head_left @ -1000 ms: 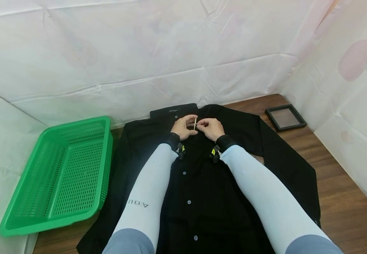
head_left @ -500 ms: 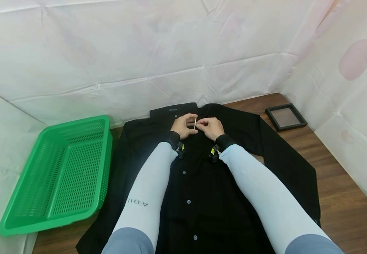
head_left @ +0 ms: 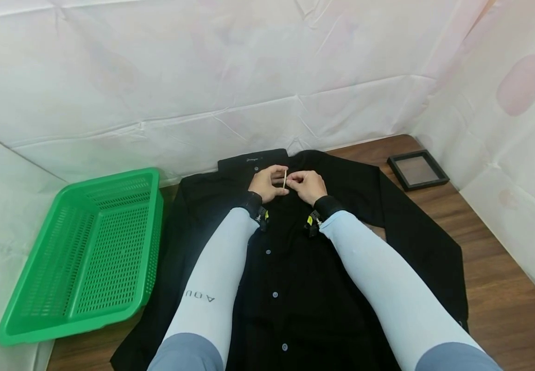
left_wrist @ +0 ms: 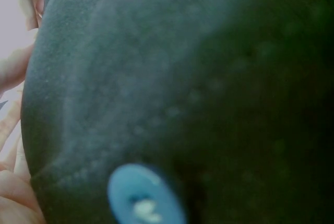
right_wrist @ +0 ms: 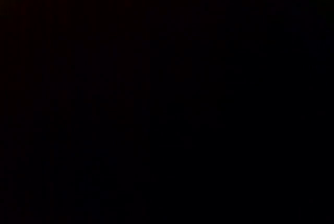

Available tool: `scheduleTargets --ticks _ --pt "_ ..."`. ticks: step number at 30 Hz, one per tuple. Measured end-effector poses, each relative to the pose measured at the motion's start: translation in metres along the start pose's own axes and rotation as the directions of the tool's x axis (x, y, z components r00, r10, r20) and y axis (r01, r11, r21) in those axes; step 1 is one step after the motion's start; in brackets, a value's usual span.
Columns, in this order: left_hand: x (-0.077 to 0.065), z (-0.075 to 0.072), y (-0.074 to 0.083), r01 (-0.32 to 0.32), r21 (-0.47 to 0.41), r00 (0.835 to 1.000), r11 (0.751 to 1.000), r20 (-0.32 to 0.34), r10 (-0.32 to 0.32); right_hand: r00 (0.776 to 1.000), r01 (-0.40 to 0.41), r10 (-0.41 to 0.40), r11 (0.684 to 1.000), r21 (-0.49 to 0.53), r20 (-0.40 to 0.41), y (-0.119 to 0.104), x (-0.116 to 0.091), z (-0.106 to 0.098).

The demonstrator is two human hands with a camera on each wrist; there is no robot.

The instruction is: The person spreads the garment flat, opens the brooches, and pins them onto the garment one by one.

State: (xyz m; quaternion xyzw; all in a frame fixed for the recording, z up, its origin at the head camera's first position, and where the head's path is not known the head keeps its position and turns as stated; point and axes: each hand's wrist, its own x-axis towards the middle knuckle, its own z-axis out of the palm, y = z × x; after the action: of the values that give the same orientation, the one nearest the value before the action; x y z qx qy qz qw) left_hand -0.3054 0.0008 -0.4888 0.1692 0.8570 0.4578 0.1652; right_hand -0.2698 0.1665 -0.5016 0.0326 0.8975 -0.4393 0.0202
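Observation:
A black long-sleeved shirt (head_left: 323, 288) lies spread front up, with a row of buttons down its middle. Just below its collar, my left hand (head_left: 267, 184) curves thumb and fingers around a gap. A thin pale strip (head_left: 285, 179) spans that gap from index fingertip to thumb tip. From the other side, my right hand (head_left: 308, 187) pinches at the strip's middle with thumb and forefinger. In the left wrist view, black cloth fills most of the picture, with a bluish button (left_wrist: 141, 195) close up and fingers (left_wrist: 15, 67) at the left edge. The right wrist view is dark.
On the left, a green plastic basket (head_left: 155, 242) stands beside the shirt. A black square frame (head_left: 403, 180) lies at the back right of the wooden table (head_left: 503, 278). White patterned sheeting (head_left: 202, 67) hangs behind and along both sides.
Both hands stay at the same place with the strip between them. The head view has shifted very slightly; nothing else has visibly moved.

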Motion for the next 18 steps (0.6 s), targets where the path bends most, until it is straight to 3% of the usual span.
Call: scheduleTargets --ticks 8,18 --pt "0.0036 0.0019 -0.0052 -0.032 0.019 0.999 0.999 -0.004 0.032 0.999 0.028 -0.028 0.999 -0.027 -0.015 0.0034 0.001 0.0022" --pt "0.0033 0.0044 0.0008 -0.079 0.206 0.997 0.975 -0.005 0.081 1.0 0.011 -0.011 0.999 -0.044 0.014 0.0027 -0.0011 0.0001"
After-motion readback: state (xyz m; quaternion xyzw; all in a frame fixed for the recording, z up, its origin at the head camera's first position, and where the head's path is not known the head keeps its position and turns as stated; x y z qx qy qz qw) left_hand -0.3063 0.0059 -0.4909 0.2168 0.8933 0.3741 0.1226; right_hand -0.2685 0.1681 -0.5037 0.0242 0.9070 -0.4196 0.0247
